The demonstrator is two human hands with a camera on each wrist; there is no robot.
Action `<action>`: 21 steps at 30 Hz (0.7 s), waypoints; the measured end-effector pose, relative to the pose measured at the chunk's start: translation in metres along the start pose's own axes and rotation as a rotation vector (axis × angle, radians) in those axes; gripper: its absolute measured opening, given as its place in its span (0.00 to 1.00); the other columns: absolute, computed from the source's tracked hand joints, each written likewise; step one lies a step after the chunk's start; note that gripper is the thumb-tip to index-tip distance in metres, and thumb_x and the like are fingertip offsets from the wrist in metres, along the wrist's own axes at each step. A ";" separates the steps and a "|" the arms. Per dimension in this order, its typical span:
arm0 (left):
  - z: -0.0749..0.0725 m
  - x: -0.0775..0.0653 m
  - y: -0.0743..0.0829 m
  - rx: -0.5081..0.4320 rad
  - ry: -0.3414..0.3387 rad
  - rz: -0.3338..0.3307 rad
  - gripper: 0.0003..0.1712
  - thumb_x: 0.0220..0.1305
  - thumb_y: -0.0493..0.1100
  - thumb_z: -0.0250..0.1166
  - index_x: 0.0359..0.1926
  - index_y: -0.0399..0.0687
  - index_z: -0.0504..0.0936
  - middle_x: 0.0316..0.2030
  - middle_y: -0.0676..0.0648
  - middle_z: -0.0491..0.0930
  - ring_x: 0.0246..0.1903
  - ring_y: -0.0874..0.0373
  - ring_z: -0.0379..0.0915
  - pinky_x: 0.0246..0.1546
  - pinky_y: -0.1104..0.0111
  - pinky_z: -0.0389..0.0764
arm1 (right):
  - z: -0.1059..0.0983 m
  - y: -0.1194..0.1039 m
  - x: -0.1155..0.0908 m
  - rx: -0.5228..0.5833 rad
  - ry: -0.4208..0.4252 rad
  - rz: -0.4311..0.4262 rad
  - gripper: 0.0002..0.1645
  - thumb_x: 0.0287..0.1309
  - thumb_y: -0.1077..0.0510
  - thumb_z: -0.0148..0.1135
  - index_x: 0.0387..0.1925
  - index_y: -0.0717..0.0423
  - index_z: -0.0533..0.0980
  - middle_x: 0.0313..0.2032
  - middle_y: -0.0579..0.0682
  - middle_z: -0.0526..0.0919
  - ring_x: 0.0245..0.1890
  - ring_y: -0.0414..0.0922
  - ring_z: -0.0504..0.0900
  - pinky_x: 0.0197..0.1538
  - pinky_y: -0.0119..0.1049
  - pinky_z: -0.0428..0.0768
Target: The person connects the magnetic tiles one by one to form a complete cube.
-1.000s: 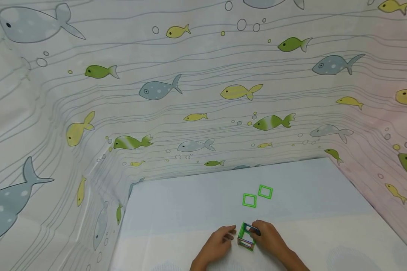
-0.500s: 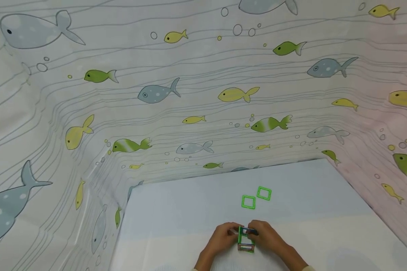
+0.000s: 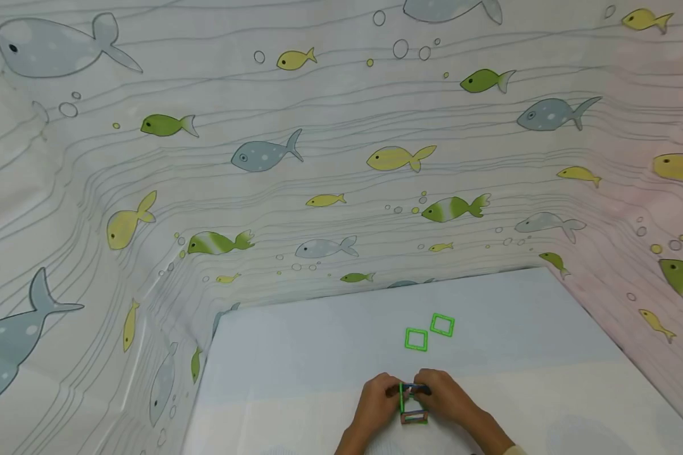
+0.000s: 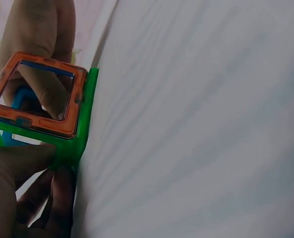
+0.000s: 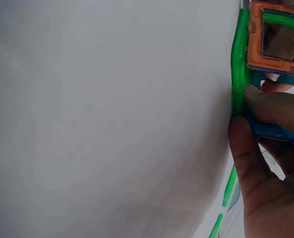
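Between the two hands, low in the head view: a small structure (image 3: 401, 400) of joined square frames sat on the pale table (image 3: 296, 360).
Left hand (image 3: 377, 399): thumb and fingers were drawn in narrow, pinching the green side frame (image 4: 70, 148).
Right hand (image 3: 445, 395): thumb and fingers pinched the blue frame (image 5: 273, 131) opposite, close to the table.
Orange frame (image 4: 47, 127): it stood upright on the side nearest the person, above a green base frame (image 4: 89, 96).
Beyond the hands: a nearer green square (image 3: 416, 348) and a farther green square (image 3: 441, 333) lay flat, a narrow gap between them.
Walls (image 3: 341, 221): fish and wavy lines covered them.
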State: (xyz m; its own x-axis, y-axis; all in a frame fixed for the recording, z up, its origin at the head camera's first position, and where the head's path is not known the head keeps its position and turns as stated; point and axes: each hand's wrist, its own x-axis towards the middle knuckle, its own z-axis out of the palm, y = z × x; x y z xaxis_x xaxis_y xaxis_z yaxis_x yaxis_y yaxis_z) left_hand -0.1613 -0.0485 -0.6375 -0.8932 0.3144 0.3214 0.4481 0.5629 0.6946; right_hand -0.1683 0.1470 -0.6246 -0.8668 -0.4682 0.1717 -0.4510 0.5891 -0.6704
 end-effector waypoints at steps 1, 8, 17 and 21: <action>0.000 0.001 0.001 0.004 -0.003 0.004 0.02 0.51 0.38 0.68 0.28 0.50 0.84 0.22 0.59 0.76 0.22 0.76 0.64 0.22 0.82 0.68 | 0.000 0.000 0.000 -0.002 0.000 0.006 0.10 0.51 0.60 0.65 0.22 0.44 0.74 0.23 0.35 0.74 0.23 0.29 0.66 0.27 0.25 0.68; 0.003 0.004 0.008 0.060 -0.054 -0.025 0.08 0.48 0.31 0.65 0.28 0.48 0.84 0.22 0.58 0.76 0.21 0.74 0.62 0.22 0.82 0.66 | -0.001 0.002 -0.002 -0.040 0.021 0.020 0.09 0.51 0.61 0.65 0.29 0.42 0.76 0.27 0.33 0.76 0.27 0.29 0.70 0.31 0.26 0.72; 0.010 0.003 0.011 0.169 -0.059 -0.091 0.05 0.48 0.36 0.67 0.26 0.51 0.81 0.22 0.60 0.69 0.22 0.73 0.60 0.21 0.81 0.63 | -0.032 0.016 -0.004 0.037 -0.116 0.022 0.14 0.54 0.59 0.64 0.44 0.48 0.77 0.39 0.37 0.81 0.36 0.31 0.77 0.38 0.29 0.77; 0.011 0.002 0.012 0.176 -0.074 -0.146 0.06 0.45 0.37 0.68 0.26 0.51 0.79 0.22 0.60 0.68 0.22 0.72 0.60 0.21 0.79 0.64 | -0.051 0.029 0.003 -0.030 -0.066 0.121 0.11 0.57 0.58 0.61 0.43 0.51 0.78 0.36 0.39 0.81 0.34 0.32 0.77 0.37 0.30 0.76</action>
State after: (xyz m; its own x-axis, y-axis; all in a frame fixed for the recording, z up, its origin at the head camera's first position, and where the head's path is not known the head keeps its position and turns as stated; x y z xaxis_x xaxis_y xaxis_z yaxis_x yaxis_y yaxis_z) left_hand -0.1572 -0.0321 -0.6355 -0.9466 0.2718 0.1734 0.3202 0.7288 0.6053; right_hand -0.1950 0.1957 -0.6064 -0.8997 -0.4344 0.0428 -0.3515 0.6630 -0.6609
